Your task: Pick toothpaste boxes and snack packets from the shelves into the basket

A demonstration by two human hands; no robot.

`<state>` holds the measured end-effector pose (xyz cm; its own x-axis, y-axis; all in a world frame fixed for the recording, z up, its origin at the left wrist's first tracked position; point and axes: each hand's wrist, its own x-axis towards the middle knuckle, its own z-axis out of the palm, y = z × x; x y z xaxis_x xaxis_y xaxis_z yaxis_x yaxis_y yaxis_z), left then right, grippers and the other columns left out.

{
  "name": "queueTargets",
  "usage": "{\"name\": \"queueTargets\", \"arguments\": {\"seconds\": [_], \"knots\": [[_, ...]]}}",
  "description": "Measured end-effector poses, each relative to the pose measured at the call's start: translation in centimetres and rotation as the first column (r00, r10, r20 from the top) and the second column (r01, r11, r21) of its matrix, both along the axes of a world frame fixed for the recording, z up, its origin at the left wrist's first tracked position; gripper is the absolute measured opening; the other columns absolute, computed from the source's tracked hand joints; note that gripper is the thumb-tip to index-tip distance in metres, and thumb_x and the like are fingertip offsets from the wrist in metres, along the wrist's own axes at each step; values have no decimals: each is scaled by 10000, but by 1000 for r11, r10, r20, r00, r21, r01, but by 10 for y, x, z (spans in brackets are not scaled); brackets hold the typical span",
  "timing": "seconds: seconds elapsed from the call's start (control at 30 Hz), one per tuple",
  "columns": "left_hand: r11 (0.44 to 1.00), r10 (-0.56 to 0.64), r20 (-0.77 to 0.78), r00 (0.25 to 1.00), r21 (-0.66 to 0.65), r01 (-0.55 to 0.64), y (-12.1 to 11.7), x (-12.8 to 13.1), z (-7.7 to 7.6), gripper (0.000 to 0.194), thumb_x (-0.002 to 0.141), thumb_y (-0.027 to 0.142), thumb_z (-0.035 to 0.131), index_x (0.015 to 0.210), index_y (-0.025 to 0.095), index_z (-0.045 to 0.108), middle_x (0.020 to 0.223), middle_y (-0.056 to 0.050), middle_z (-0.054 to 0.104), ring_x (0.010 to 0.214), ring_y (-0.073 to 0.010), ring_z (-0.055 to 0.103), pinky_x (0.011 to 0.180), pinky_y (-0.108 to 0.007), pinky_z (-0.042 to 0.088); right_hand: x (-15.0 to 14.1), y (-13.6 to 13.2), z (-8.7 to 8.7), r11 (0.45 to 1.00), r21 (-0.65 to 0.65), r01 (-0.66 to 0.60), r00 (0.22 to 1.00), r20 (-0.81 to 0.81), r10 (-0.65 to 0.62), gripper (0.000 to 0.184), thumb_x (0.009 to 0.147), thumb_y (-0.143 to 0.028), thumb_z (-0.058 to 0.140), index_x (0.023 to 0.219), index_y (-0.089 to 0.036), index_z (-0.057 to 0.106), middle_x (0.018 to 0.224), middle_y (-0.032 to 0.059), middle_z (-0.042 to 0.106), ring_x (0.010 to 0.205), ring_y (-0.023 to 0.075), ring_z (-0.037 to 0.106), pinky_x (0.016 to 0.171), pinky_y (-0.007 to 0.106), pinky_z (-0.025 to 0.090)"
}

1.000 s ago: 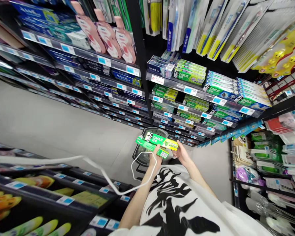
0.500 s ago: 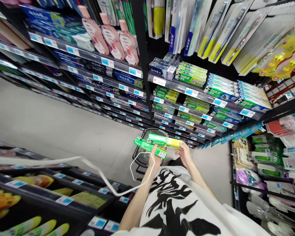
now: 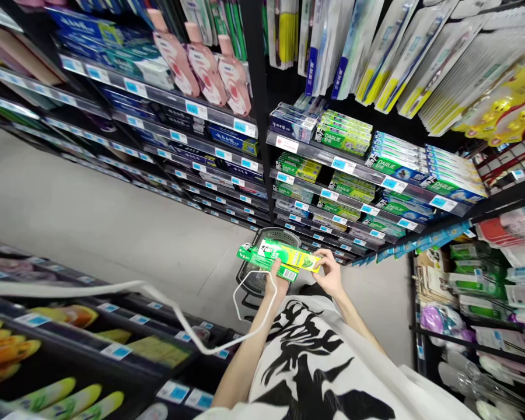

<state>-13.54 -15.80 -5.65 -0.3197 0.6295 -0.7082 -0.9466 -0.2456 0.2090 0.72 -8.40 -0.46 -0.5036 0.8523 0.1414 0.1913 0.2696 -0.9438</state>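
My left hand (image 3: 278, 283) is closed round a green toothpaste box (image 3: 250, 256), its thumb lying over the top. Partly covering that box is a green and yellow toothpaste box (image 3: 298, 257), its broad leaf-printed face turned up towards me. The right end of this second box is pinched in the fingers of my right hand (image 3: 329, 273). Both boxes are above a dark shopping basket (image 3: 276, 236), whose inside is mostly hidden. A white cable (image 3: 175, 309) loops across in front of my left forearm.
Shelves of Darlie toothpaste boxes (image 3: 342, 140) stand ahead, with packaged toothbrushes (image 3: 402, 52) hanging above. Pink bottles (image 3: 203, 67) are on the left shelf. A lower shelf (image 3: 83, 335) is close on my left, and a rack of packets (image 3: 472, 280) on the right.
My right hand has rolled the green and yellow box, so its broad face now shows instead of its side. The left hand keeps its hold. The view has shifted slightly.
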Motion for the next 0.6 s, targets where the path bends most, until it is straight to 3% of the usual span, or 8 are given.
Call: {"name": "queueTargets", "arguments": {"seconds": [0.13, 0.3, 0.47, 0.6], "knots": [[1000, 17, 2, 1000, -21, -17, -1, -1, -3, 490, 829, 246, 771, 1305, 229, 655, 1221, -62, 765, 1139, -257, 717, 1051, -387, 531, 0, 0, -2, 993, 117, -19, 998, 57, 12, 150, 701, -69, 621, 710, -219, 618, 1138, 76, 599, 1126, 253, 586, 1003, 419, 451], [1000, 9, -24, 1000, -14, -9, -2, -3, -3, 549, 783, 217, 801, 1312, 233, 654, 1208, -59, 771, 1118, -255, 726, 1049, -373, 522, 0, -1, -5, 997, 72, -27, 997, 72, 22, 130, 719, -95, 671, 739, -220, 638, 1146, 85, 591, 1134, 265, 589, 989, 423, 468], [1000, 9, -45, 999, 13, -8, -2, -2, -5, 537, 732, 225, 837, 1246, 232, 683, 1136, -46, 790, 1025, -236, 748, 948, -334, 553, 1, -1, -5, 986, -164, -37, 999, -23, 34, 156, 738, -189, 789, 804, -225, 653, 1252, 103, 624, 1197, 283, 591, 897, 371, 519], [1000, -11, -36, 999, 4, 11, -3, -1, -8, 430, 657, 230, 877, 1054, 203, 717, 923, -16, 793, 831, -197, 747, 820, -309, 563, 3, 1, -4, 904, -427, -1, 989, -133, -61, 394, 701, -311, 872, 1009, -258, 634, 1090, 62, 693, 915, 228, 669, 709, 318, 540]]}}
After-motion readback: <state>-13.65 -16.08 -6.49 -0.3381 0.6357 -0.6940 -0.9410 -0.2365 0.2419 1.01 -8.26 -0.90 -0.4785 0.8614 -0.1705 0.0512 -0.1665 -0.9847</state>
